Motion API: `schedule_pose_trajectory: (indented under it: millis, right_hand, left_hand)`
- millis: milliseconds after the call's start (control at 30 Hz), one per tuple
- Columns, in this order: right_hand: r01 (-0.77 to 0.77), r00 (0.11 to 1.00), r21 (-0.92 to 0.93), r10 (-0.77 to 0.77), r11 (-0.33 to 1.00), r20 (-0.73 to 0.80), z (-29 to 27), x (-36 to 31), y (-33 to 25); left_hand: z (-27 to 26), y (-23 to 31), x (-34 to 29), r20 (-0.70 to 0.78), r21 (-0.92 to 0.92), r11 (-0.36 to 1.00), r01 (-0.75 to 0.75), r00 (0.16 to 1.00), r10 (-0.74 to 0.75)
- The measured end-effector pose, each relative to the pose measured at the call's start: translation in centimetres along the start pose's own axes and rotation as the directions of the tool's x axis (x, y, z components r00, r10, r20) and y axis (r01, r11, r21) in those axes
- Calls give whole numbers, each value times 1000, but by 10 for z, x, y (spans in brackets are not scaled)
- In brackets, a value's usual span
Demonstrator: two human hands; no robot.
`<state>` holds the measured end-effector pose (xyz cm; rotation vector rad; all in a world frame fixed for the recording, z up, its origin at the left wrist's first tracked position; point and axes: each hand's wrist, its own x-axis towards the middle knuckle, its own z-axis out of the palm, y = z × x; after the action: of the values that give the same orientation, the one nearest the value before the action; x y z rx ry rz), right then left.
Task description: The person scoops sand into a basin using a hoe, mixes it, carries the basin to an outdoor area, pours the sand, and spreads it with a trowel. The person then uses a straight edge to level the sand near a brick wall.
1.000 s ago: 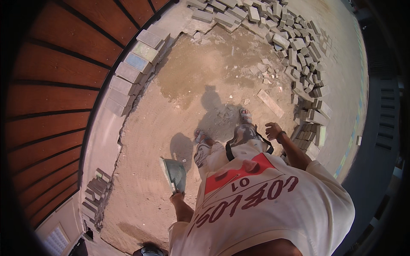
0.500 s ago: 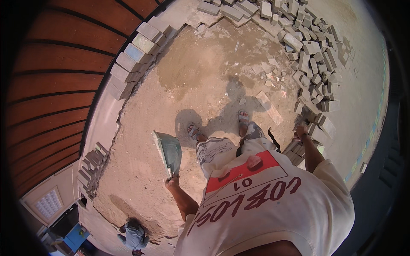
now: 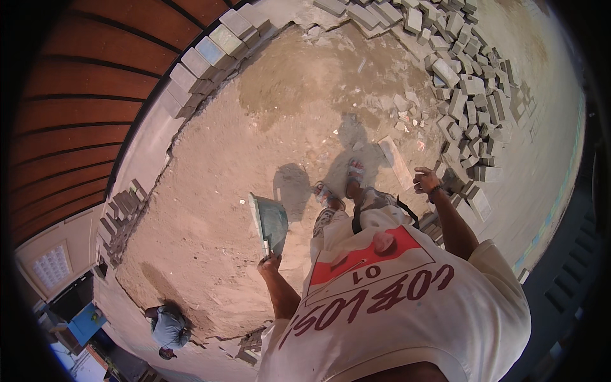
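Pan (image 3: 273,223): green, with a pale edge along its left side, held out over bare sand to the left of the person's legs; no load can be made out in it.
Left hand (image 3: 270,261): closed around the pan's near end, well apart from the other hand.
Right hand (image 3: 426,181): raised out to the right, fingers loosely curled, nothing visible in its grasp; loose blocks (image 3: 478,204) lie nearest to it, and whether it touches any cannot be told.
Sandy ground (image 3: 210,191): uncovered across most of the middle, with a ragged edge; this part of the lifting looks done, judging by the blocks set around it.
Damp-looking patch (image 3: 273,89): darker and fairly smooth, toward the far end.
Stacked blocks (image 3: 219,48): in a tidy row beside the slatted wall (image 3: 76,121), so the sorting there seems finished.
Block heap (image 3: 471,89): jumbled along the right side, apparently unsorted.
Rubble (image 3: 407,105): pale broken bits scattered near the heap, seemingly left to clear.
Flat board (image 3: 396,163): lying on the sand, just beside the right foot.
Paving: no newly laid blocks show on the sand, so the surfacing appears wholly undone.
Co-worker (image 3: 170,326): bent low at the lower left edge, hands not discernible.
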<state>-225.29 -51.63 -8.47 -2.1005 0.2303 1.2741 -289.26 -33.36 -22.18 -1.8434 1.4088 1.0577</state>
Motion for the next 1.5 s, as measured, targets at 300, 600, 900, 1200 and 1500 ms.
schedule_pose_trajectory:
  millis: [300, 600, 900, 1200, 1500]
  right_hand:
    - [-57, 998, -72, 57, 996, 2, 25, 14, 18]
    - [-233, 969, 182, 212, 955, 129, -28, 48, 136]
    - [-86, 996, -124, 85, 989, -8, 45, -2, 59]
    - [-184, 983, 277, 174, 943, 60, 3, 101, -8]
    - [-15, 1000, 114, 15, 993, -2, 19, 103, -112]
  left_hand:
    - [-22, 91, 100, 490, 617, 502, -605, 796, 356]
    - [-23, 30, 36, 316, 609, 680, -409, 911, 265]
    - [32, -16, -3, 92, 257, 948, -187, 981, 169]
    - [78, -48, -9, 367, 663, 585, -467, 884, 290]
    - [103, -114, -92, 147, 61, 984, -170, 976, 160]
